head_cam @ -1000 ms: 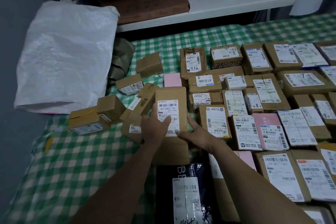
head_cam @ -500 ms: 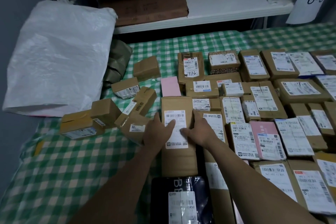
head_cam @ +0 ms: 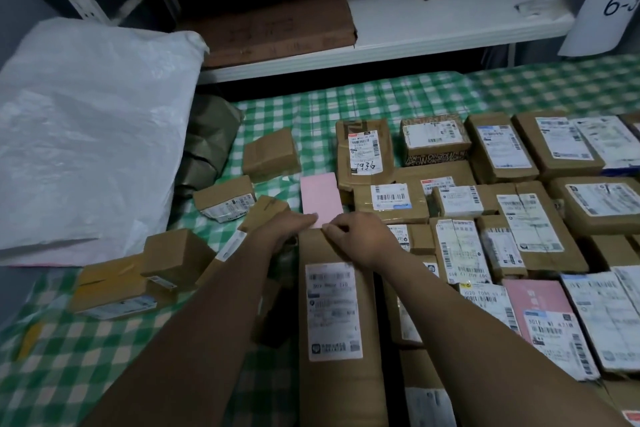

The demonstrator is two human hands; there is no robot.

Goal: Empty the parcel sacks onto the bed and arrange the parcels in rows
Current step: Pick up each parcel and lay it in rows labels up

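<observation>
A: Hands?
B: Both are at the near edge of the pink parcel point(head_cam: 320, 196), where it meets the far end of the long brown box point(head_cam: 336, 322). Left hand point(head_cam: 289, 227): fingertips touch the pink edge. Right hand point(head_cam: 362, 239): fingers curled at the same edge. Can't tell if either actually grips it.
A: Where does the pink one sit?
B: Flat on the bed point(head_cam: 104, 357), just beyond both hands and just beside the box marked 1936 point(head_cam: 363, 149) on its right.
A: Rest?
B: Rows of labelled parcels point(head_cam: 519, 236) packed right of the hands. Loose small boxes point(head_cam: 176, 253) left of the left forearm. White sack point(head_cam: 86, 135) lying at the bed's far left.
</observation>
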